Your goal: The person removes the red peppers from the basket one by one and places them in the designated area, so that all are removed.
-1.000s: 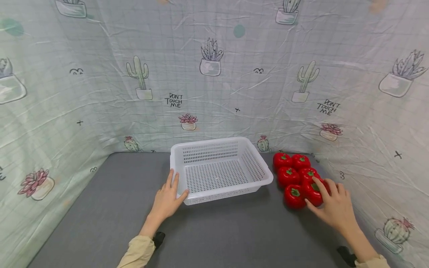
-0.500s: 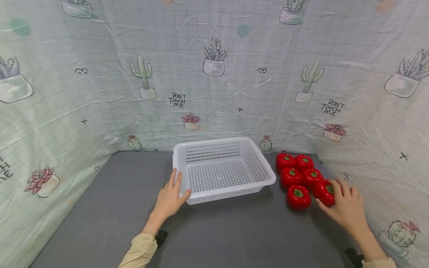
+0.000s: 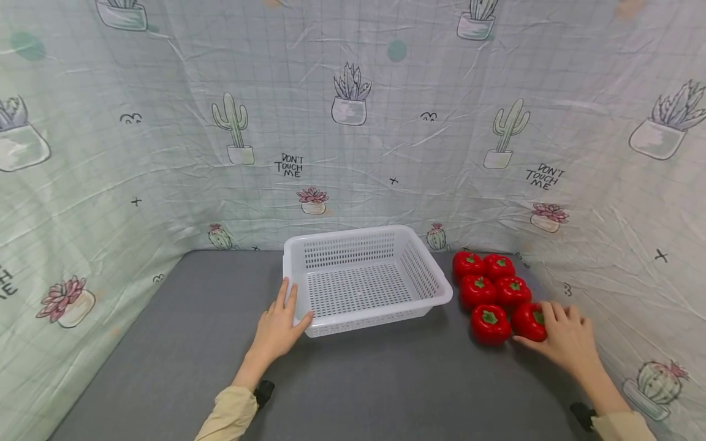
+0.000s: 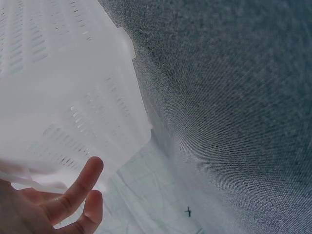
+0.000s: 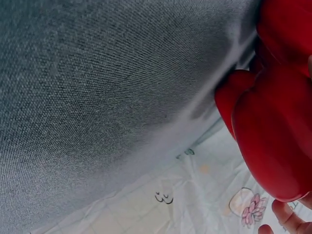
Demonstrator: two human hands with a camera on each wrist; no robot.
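Note:
My right hand point(image 3: 564, 335) holds a red bell pepper point(image 3: 525, 322), with the thumb along its near side and the fingers at its right. In the right wrist view the glossy red pepper point(image 5: 280, 131) fills the right side, with fingertips at its lower edge. My left hand point(image 3: 277, 324) rests on the near left corner of a white plastic basket point(image 3: 366, 317), fingers along the left rim and thumb on the front rim. In the left wrist view straight fingers point(image 4: 80, 187) lie outside the slotted basket wall point(image 4: 73, 92).
Several other red bell peppers, such as the near one point(image 3: 490, 326), stand close together with green stems up, right of the basket. The grey table point(image 3: 386, 386) is bounded by cactus-print cloth point(image 3: 353, 165) at the back and both sides.
The pepper in my right hand moved right, away from its neighbour, then slightly back left. My left hand and the basket have stayed in place; the head view has shifted slightly.

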